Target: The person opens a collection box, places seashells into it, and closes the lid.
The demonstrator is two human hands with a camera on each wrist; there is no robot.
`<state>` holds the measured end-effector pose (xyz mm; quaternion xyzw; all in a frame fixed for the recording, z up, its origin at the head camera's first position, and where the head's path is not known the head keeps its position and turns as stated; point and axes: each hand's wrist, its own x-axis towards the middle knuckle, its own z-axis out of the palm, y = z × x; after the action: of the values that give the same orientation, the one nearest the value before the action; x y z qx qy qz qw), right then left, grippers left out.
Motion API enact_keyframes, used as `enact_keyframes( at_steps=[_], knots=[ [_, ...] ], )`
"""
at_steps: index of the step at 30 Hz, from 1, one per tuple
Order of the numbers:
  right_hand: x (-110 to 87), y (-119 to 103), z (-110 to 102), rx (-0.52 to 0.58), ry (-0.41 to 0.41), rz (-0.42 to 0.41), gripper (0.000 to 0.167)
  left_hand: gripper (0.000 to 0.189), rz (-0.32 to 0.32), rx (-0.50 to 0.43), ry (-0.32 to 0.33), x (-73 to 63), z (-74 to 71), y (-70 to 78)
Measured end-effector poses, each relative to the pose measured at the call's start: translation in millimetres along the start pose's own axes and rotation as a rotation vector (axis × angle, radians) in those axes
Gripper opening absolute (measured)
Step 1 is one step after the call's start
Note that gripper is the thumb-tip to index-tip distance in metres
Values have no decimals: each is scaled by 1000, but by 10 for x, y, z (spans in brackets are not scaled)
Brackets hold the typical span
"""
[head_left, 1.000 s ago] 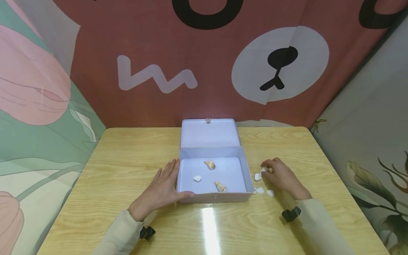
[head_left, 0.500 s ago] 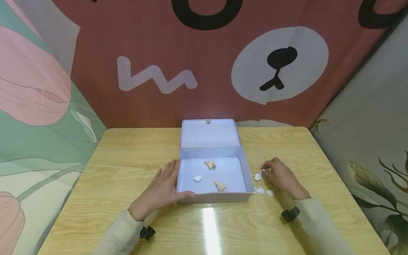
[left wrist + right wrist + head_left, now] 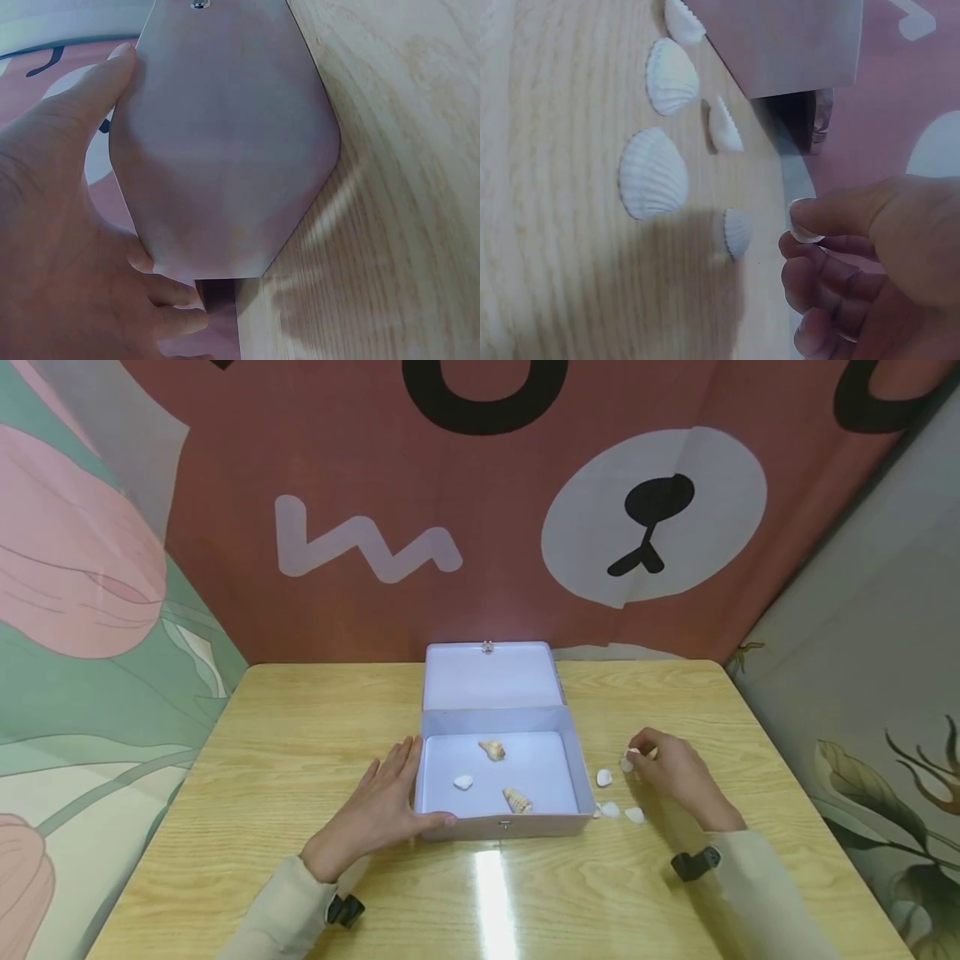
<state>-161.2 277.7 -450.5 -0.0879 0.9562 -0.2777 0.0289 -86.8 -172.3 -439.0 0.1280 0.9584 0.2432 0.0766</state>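
Observation:
An open metal box (image 3: 504, 828) stands mid-table. My left hand (image 3: 375, 806) rests at its left front corner, fingers straight along the left wall and thumb on the front wall. Inside lie a small whelk-like shell (image 3: 492, 750), a ridged spiral shell (image 3: 517, 800) and a white shell (image 3: 463, 782). To the right of the box, my right hand (image 3: 678, 777) pinches a white seashell (image 3: 804, 231) between thumb and fingertips, above the table. Below it, several ribbed white clam shells (image 3: 654, 174) lie loose on the wood, between hand and box.
The raised lid (image 3: 487, 677) leans back at the table's far edge, near a red cloth backdrop (image 3: 510, 568). Printed cloths (image 3: 82, 568) hang at both sides. Bare wood table (image 3: 300, 710) shows left of the box.
My right hand has lifted a white shell from the group and shifted slightly right. One loose shell behind it is now more visible. The left hand has stayed on the box.

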Motion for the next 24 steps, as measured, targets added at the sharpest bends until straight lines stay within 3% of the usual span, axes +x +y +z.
enact_keyframes(
  at_steps=[10,17,24],
  knots=[
    [73,-175,-109,-26,59,-67,11,135,2,4,-2,-3,1,0],
    [110,-498,-172,-11,30,-103,12,134,5,7,0,-8,0,5],
    [137,-837,-105,-37,-4,-141,11,134,7,18,1,-7,-11,7]
  ],
)
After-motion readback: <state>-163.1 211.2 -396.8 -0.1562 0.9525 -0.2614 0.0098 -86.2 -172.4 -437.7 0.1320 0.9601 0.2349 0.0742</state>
